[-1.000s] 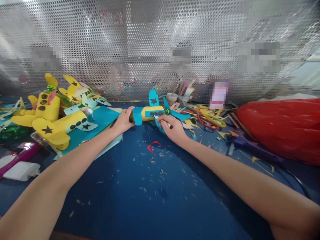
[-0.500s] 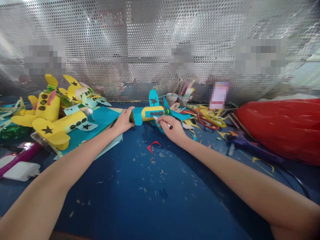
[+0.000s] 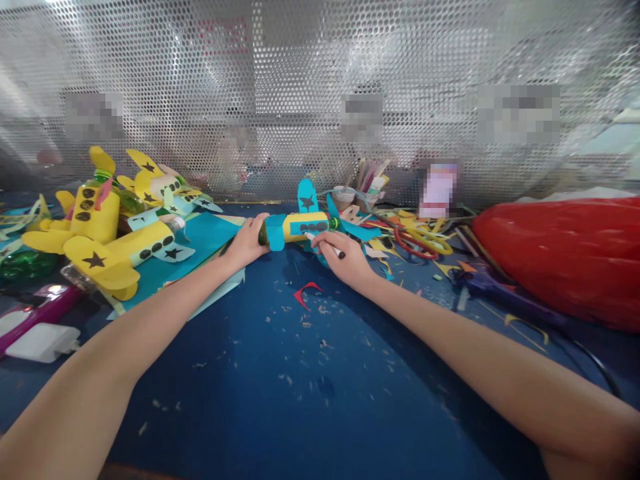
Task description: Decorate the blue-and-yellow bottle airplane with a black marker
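Bottle plane [image 3: 296, 219] clasped in left grip [image 3: 250, 238]; marker [image 3: 342, 254] pinched in right grip [image 3: 349, 261].

Bottle plane [image 3: 296, 227] centre: left hand [image 3: 250, 238] at left end, right hand [image 3: 346, 257] before it. Left: other bottle planes [image 3: 125, 250], paper sheets [image 3: 203, 232]. Right: scissors [image 3: 425, 252], glue gun [image 3: 505, 293], plastic bag [image 3: 560, 253]. Mesh screen [image 3: 300, 73] behind.

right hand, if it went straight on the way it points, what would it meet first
Probably the blue panel on the bottle plane, met first by the marker in the right hand; whether they touch is unclear.
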The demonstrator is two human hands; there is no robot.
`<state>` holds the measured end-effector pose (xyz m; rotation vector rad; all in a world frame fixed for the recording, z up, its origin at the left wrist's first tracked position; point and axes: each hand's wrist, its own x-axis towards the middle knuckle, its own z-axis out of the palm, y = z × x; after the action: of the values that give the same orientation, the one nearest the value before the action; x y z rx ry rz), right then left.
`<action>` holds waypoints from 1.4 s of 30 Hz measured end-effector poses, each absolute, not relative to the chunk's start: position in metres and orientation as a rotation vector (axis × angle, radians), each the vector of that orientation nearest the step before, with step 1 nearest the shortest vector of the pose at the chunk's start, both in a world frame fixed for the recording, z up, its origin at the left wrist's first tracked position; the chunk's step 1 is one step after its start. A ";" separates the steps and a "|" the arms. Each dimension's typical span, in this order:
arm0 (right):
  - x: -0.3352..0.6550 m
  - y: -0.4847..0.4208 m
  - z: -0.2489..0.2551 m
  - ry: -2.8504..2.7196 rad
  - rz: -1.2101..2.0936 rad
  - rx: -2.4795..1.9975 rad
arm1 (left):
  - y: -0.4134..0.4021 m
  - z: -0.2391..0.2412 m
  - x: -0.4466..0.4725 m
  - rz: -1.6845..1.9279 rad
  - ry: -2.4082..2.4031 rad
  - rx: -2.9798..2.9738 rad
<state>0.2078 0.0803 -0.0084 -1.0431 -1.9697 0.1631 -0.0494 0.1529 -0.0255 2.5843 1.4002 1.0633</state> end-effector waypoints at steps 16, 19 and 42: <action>0.207 0.081 -0.008 -1.988 0.180 -1.024 | 0.152 -0.024 -0.049 1.065 1.386 2.604; 0.208 0.081 -0.009 -1.988 0.188 -1.025 | 0.152 -0.024 -0.049 1.061 1.388 2.598; 0.208 0.079 -0.008 -1.967 0.183 -1.051 | 0.152 -0.024 -0.050 1.072 1.370 2.586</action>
<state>0.2076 0.0794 -0.0079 -1.0506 -1.9668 0.1830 -0.0502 0.1519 -0.0241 2.5861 1.3698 1.0724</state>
